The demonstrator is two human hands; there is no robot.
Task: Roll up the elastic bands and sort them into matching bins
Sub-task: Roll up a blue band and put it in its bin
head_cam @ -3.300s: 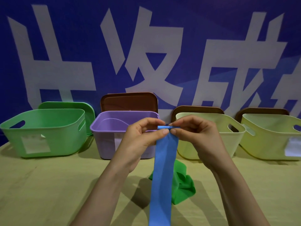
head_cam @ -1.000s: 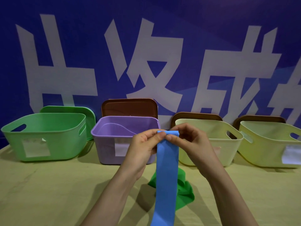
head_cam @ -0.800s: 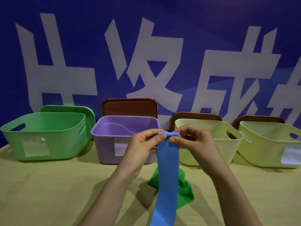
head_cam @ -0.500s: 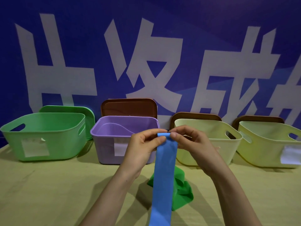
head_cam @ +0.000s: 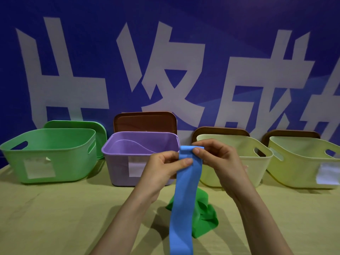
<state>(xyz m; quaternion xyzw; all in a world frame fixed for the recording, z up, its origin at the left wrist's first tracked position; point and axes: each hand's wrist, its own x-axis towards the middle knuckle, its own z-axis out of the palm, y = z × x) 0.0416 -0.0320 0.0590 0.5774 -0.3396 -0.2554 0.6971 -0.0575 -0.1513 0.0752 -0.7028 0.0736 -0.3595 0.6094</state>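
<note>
across the desk (head_cam: 55, 218) lies a yellowish cloth, lightly creased, and behind it a blue wall banner (head_cam: 184, 52) with large white characters fills the back.

the purple bin (head_cam: 119, 168) stands in a row along the back of the desk, with a white label on its front and a brown lid (head_cam: 145, 122) upright behind it. left of the purple bin, just apart, stands the green bin (head_cam: 51, 157) with a green lid (head_cam: 73, 124) behind it. right of the purple bin stands the near yellow bin (head_cam: 248, 162), and beyond that the far yellow bin (head_cam: 294, 166), which runs off the right of the view. each has a brown lid behind it.

in front of the purple bin's right corner both hands hold the blue band (head_cam: 184, 208) up off the desk. the left hand (head_cam: 161, 170) pinches it a little below the top, thumb on the front face. the right hand (head_cam: 217, 159) pinches the top end, which is turned over in a small fold. the band hangs flat and runs out of the bottom of the view. the green band (head_cam: 204, 218) lies crumpled on the cloth nearer than the purple bin, partly behind the blue one.

the desk's back edge meets the banner behind the lids, and its left corner shows beyond the green bin. wide cloth stretches in front of the purple bin to the left, and likewise on the right before the yellow bins. the near edge is out of view.
</note>
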